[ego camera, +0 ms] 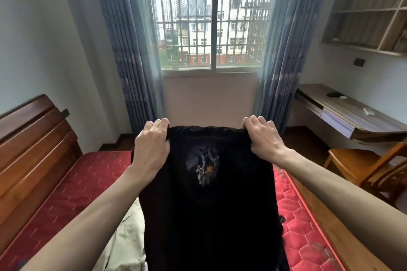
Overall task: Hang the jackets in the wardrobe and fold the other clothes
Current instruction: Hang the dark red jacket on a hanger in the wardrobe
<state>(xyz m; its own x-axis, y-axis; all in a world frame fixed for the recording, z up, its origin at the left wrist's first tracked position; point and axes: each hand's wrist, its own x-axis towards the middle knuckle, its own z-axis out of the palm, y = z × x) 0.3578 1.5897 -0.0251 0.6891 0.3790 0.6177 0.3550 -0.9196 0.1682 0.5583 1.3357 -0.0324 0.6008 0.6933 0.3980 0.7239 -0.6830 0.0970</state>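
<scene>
Fabric of a black top hung lengthwise toward the bed below, its upper edge stretched level between both hands. Left hand and right hand each gripped a corner, equally near

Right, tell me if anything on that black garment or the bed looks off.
The black garment, held up by the left hand and right hand, has a faded, patchy print at its centre. The red quilted mattress lies bare, with dark stains near its right edge.
</scene>
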